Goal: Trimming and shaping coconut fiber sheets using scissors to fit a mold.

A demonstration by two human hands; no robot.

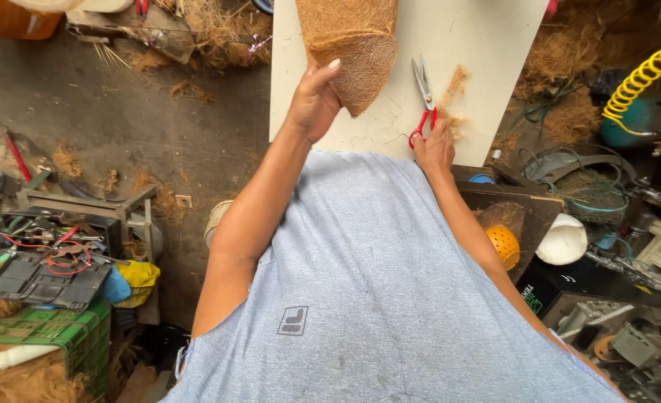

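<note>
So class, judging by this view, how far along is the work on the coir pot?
Done: the coir pot looks formed, and trimmed fibre lies on the white board. In hand: the left hand holds its base; the right hand is at the red-handled scissors. Left: cannot tell.

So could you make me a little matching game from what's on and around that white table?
Things:
1. coir fibre pot
2. scissors
3. coiled hose
4. small perforated basket

Descriptions:
A. yellow, at the far right
B. orange, beside the right arm
C. held by the left hand
D. red handles, at the right hand

Pairs: 1-C, 2-D, 3-A, 4-B
</note>
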